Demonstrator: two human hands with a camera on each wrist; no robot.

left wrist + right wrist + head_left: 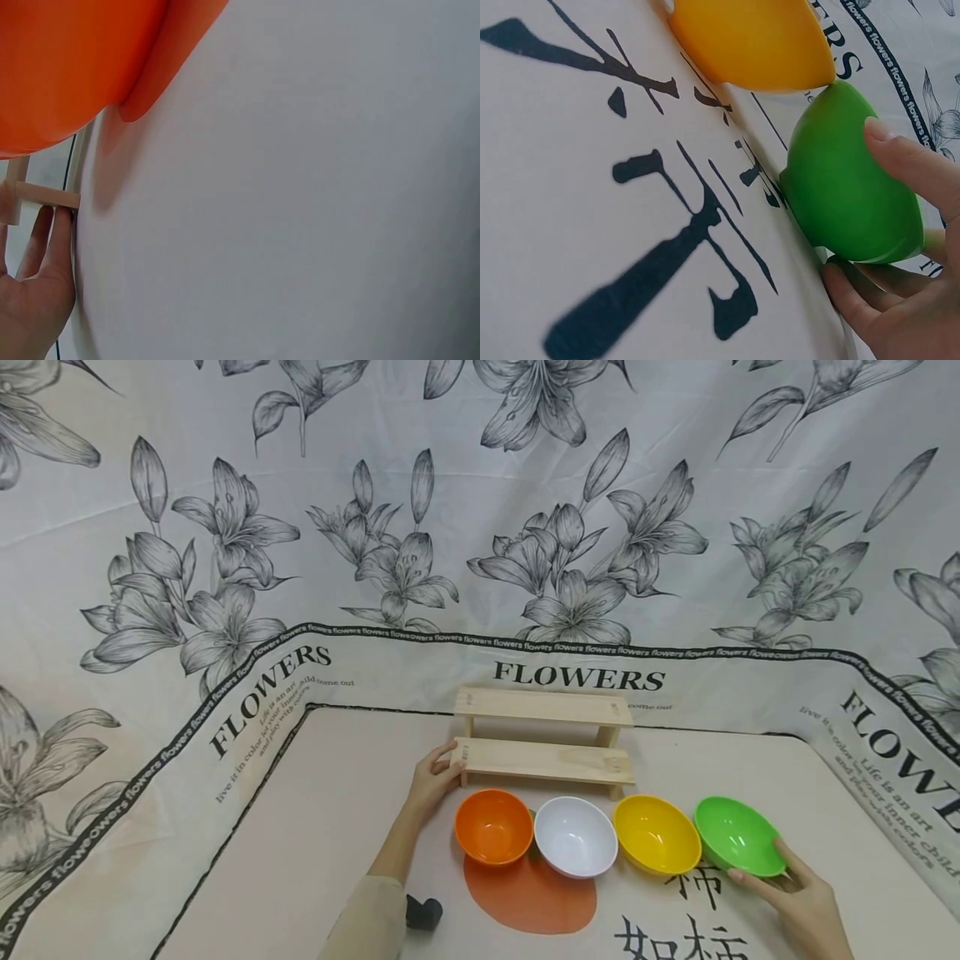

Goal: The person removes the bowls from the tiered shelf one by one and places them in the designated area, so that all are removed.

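Observation:
Four bowls stand side by side in a row: an orange bowl (494, 828), a white bowl (576, 837), a yellow bowl (657, 835) and a green bowl (739, 837). Behind them is a two-tier wooden rack (543, 760). My left hand (433, 781) holds the left end of the rack's lower tier; in the left wrist view its fingers (56, 247) touch a wooden part. At the row's right end, my right hand (806, 897) grips the green bowl's outer right side. The right wrist view has the thumb on the green bowl (847, 180) and other fingers near its base.
A pale mat (337, 760) covers the table, printed with an orange shape (528, 902) and black characters (678, 939). A small black object (424, 913) lies beside the left forearm. Flower-printed cloth (405, 668) encloses the back and sides.

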